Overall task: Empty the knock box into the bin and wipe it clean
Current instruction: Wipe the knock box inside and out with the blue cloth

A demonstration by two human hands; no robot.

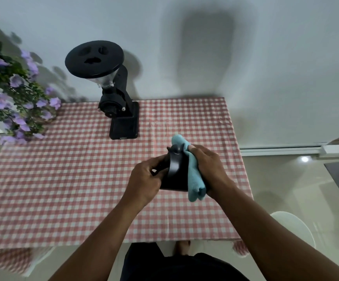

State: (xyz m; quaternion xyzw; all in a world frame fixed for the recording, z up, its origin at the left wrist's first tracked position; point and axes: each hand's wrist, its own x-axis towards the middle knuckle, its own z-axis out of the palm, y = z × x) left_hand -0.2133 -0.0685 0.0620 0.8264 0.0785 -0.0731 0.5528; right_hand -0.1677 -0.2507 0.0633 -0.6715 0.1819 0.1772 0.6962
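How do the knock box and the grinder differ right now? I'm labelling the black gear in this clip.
The knock box is held off the table between the left hand and right hand; the grinder stands untouched on the checked tablecloth. A blue cloth is pressed against the knock box, none against the grinder. The grinder is taller, with a clear hopper under a round lid; the knock box looks short and squat. Both are black.

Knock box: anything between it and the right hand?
Yes, in the head view: a blue cloth lies between the right hand and the knock box.

Black grinder (122,110) and purple flowers (16,94) on checked tablecloth (63,179).
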